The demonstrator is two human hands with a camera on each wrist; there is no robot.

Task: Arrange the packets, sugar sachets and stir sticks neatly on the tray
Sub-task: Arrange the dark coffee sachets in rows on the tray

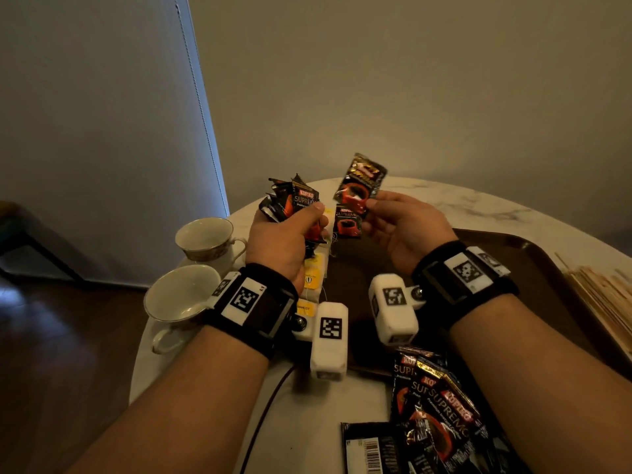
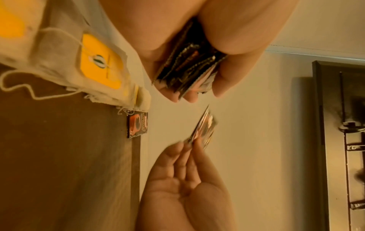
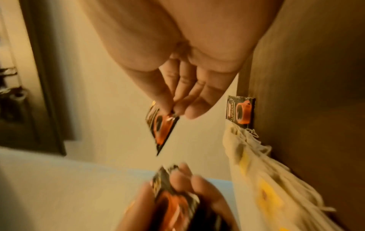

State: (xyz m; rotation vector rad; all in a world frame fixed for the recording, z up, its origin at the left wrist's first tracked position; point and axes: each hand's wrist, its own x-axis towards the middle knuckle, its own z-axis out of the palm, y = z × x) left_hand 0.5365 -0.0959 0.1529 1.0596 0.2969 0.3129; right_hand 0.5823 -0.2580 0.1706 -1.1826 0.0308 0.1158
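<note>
Clearly these foil coffee packets are light, slick and floppy, so my left hand (image 1: 287,244) clamps a fanned stack (image 1: 290,200) above the tray (image 1: 533,268) while my right hand (image 1: 403,230) pinches one packet (image 1: 359,186) by its lower edge.

The single coffee packet (image 1: 359,186) pinched in the right hand (image 1: 403,227) is glossy foil-like film, crinkled and catching light; the bunch of packets (image 1: 290,203) gripped in the left hand (image 1: 284,244) has the same shiny finish with serrated sealed edges. The loose packets (image 1: 441,415) at the near right gleam likewise. The tea bags (image 2: 65,65) are soft, matt, fibrous paper with cotton-like strings and smooth yellow paper tags. The tray (image 1: 533,285) looks matt brown. The surface (image 1: 461,203) is smooth pale marble-look. The cups (image 1: 205,237) are glazed, glossy ceramic. The stir sticks (image 1: 602,299) are pale bare wood.
</note>
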